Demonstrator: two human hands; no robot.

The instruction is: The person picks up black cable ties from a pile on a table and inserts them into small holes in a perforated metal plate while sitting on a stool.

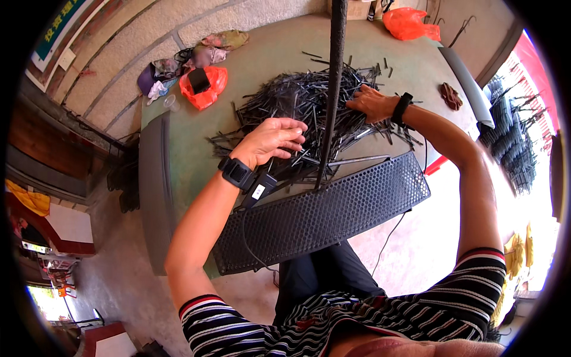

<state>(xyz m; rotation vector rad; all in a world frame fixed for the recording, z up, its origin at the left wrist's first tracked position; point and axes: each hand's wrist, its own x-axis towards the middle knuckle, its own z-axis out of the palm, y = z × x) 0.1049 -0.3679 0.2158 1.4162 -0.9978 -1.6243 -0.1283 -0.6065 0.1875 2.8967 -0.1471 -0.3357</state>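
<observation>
Left hand (275, 140) has its fingers loosely bent over the near side of the pile of black strips (309, 89); can't make out if it's gripping one. Right hand (373, 105) is spread a bit wider, fingertips on the pile's right side, and again I can't see if anything's pinched. The pile's mid-table, behind a dark pole (335, 71). It's a worn greenish table (187, 143) with a black mesh panel (321, 208) along the near edge, plus red bags (205, 95) at far left and far right. Concrete floor (119, 256), stone-block wall (131, 47). Writing-wise: a green wall sign (56, 27) with pale characters, and a white label (258, 191) by the left wrist.
</observation>
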